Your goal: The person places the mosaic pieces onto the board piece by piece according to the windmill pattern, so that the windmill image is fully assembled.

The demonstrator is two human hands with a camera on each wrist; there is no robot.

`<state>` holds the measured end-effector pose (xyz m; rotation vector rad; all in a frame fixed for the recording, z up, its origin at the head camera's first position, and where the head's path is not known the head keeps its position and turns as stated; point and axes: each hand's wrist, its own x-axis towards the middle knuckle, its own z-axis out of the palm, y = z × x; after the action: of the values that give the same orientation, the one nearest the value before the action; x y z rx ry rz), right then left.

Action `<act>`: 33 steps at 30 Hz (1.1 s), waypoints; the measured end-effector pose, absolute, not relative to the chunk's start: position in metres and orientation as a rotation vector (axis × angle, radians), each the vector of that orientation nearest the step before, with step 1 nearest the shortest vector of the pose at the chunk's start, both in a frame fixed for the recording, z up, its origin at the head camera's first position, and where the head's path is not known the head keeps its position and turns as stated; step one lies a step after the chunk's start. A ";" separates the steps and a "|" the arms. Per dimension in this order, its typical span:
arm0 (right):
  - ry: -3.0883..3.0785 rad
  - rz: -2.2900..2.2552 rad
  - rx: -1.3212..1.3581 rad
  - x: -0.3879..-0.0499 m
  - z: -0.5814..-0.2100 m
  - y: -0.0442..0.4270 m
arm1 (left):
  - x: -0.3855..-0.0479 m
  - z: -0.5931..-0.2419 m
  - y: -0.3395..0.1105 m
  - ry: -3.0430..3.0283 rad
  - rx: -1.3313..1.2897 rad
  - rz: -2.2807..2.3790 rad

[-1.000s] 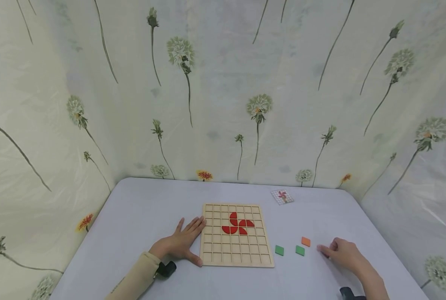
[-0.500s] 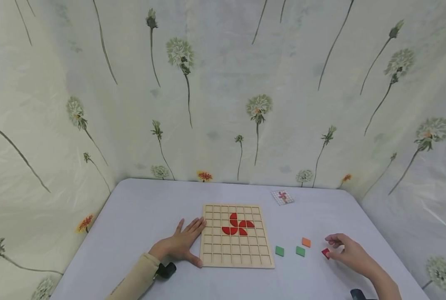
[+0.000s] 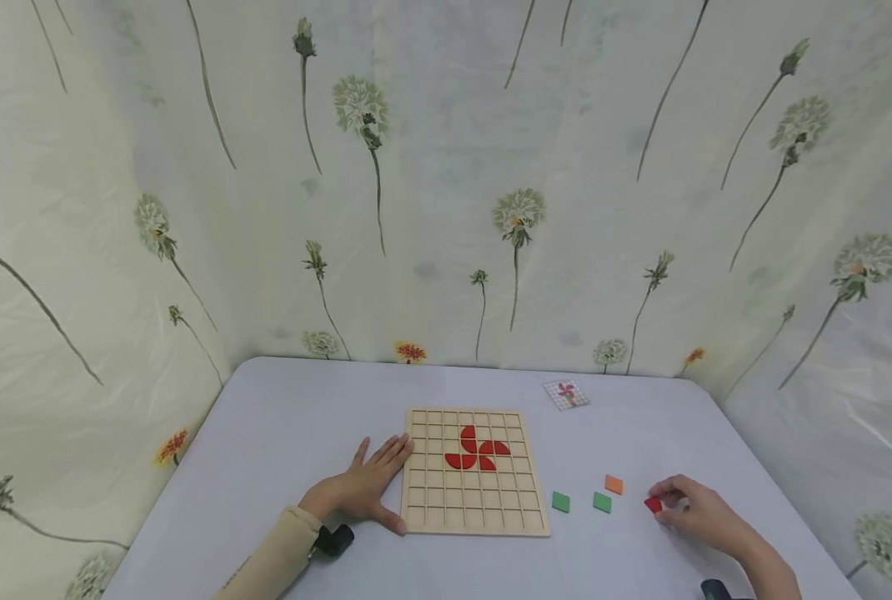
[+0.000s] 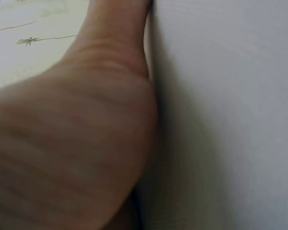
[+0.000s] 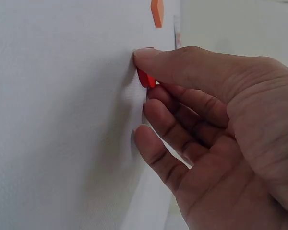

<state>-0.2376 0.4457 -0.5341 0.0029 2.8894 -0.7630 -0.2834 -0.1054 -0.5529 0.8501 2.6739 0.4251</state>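
Note:
A square wooden grid board (image 3: pixel 476 504) lies on the table, with several red curved pieces (image 3: pixel 468 461) set in a pinwheel shape in its cells. My left hand (image 3: pixel 367 485) rests flat, fingers spread, fingertips and thumb touching the board's left edge. Only its palm side and thumb base (image 4: pixel 81 129) fill the left wrist view. At the right, my right hand (image 3: pixel 697 510) pinches a small red piece (image 3: pixel 653 504) between thumb and index finger at the table surface. In the right wrist view the thumb covers much of that red piece (image 5: pixel 146 79); the other fingers curve loosely below.
Left of the right hand lie an orange tile (image 3: pixel 614 484) and two green tiles (image 3: pixel 602 502), all diamond-shaped. Behind the board's right corner is a small pattern card (image 3: pixel 566 394) with a red pinwheel picture. Floral cloth (image 3: pixel 446 208) hangs behind the white table (image 3: pixel 303 408).
The right hand first covered the red piece, then lifted its fingers and exposed it. Now its index finger has come down to meet the thumb on the piece. The left hand stays put.

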 end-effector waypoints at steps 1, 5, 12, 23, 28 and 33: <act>2.893 -0.759 0.016 -0.238 -0.534 0.445 | -0.283 -0.553 -0.105 2.673 0.853 0.428; 2.920 -0.737 0.067 -0.237 -0.534 0.440 | -0.284 -0.554 -0.106 2.675 0.859 0.429; 2.928 -0.702 0.151 -0.240 -0.535 0.433 | -0.285 -0.557 -0.106 2.679 0.860 0.416; 2.936 -0.709 0.084 -0.247 -0.526 0.411 | -0.286 -0.558 -0.107 2.678 0.856 0.419; 2.950 -0.734 -0.006 -0.249 -0.517 0.391 | -0.287 -0.559 -0.106 2.677 0.853 0.420; 2.985 -0.739 -0.132 -0.253 -0.506 0.365 | -0.287 -0.558 -0.106 2.679 0.860 0.419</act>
<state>-0.2533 0.3655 -0.5064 -0.1322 2.9853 -0.7390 -0.2868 -0.1064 -0.5582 0.8601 2.6787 0.4190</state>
